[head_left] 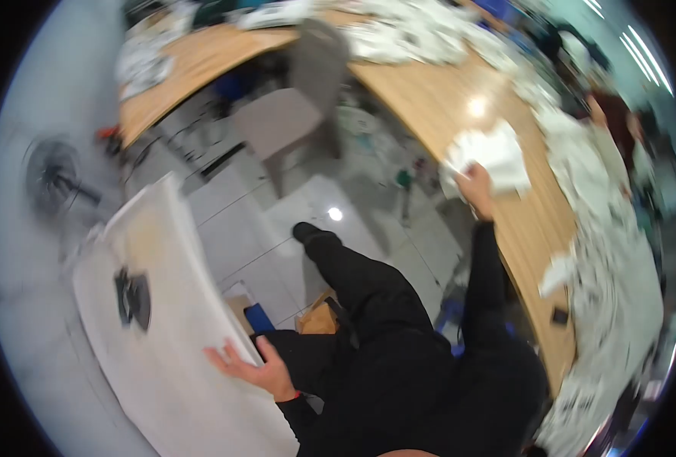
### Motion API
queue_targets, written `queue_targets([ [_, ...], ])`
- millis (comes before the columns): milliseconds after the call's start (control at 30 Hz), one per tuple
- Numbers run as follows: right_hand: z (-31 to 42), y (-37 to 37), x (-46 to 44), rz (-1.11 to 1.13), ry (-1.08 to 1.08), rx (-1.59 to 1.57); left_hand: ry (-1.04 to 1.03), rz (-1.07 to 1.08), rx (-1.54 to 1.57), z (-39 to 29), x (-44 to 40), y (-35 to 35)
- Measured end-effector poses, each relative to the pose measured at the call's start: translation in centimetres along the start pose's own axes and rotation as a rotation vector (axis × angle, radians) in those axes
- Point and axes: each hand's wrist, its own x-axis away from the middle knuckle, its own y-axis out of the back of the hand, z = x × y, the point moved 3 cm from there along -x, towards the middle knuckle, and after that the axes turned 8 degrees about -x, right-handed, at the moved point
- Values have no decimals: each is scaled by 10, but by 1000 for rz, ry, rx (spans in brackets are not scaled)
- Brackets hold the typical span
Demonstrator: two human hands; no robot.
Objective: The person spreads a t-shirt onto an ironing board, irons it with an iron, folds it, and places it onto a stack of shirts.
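Note:
My left hand (258, 372) is open, its fingers spread over the near edge of a white padded ironing board (178, 358). An iron (134, 299) rests on that board, beyond my left hand. My right hand (475, 189) is closed on the edge of a white cloth (498, 158), which lies on the wooden table (399, 91) to the right. The cloth's near edge hangs slightly past the table's edge.
Piles of white garments (608, 251) line the table's far side. A small dark object (560, 316) lies on the table. A grey chair (277, 120) stands ahead, and a fan (56, 179) is at the left. Other people (620, 126) are at the upper right, blurred.

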Motion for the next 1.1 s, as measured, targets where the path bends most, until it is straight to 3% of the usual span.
queue_targets([
  [33, 15, -3, 5, 153, -14, -297, 20, 74, 60, 0, 11, 6],
  [67, 95, 10, 27, 256, -66, -705, 61, 124, 115, -2, 22, 10],
  [200, 259, 0, 93, 814, -161, -1436, 34, 452, 397, -22, 44, 10],
  [267, 337, -26, 144, 1135, -307, -1686, 77, 431, 583, -22, 55, -12],
  [333, 388, -54, 196, 1538, -357, -1685, 146, 299, 607, -18, 48, -17],
  [400, 386, -98, 234, 1674, -349, -1622, 167, 289, 661, -6, 46, -48],
  [433, 401, -98, 254, 1827, -358, -1610, 217, 115, 599, 2, 46, -36],
  [533, 474, -56, 294, 1722, -504, -1601, 483, 252, 535, 28, 75, 46],
  [600, 516, -52, 301, 1808, -105, -1585, 412, -80, 471, 32, 68, 143],
  [633, 541, -38, 313, 1793, 75, -1532, 433, -71, 138, 44, 76, 182],
  [667, 564, -20, 330, 1861, 198, -1530, 260, -267, -174, 68, 84, 213],
  [700, 575, -26, 352, 1969, 237, -1577, 366, -386, -254, 96, 87, 243],
  [733, 592, -26, 371, 2345, 84, -1485, 516, -423, -345, 132, 92, 264],
  [767, 608, -22, 396, 2383, 268, -1566, 739, -392, -308, 167, 92, 292],
  [833, 613, -9, 408, 2311, 557, -1424, 782, -477, -773, 233, 140, 305],
  [867, 603, -22, 409, 2250, 691, -1341, 821, -504, -774, 247, 182, 298],
  [933, 571, -56, 403, 2163, 726, -1146, 882, -565, -778, 258, 246, 287],
  [1000, 514, -132, 403, 2029, 647, -1047, 1039, -563, -576, 193, 264, 257],
  [1067, 442, -203, 385, 1818, 880, -517, 1309, -417, -288, 147, 294, 197],
  [1100, 432, -201, 385, 1803, 817, -566, 1389, -422, -155, 120, 295, 168],
])
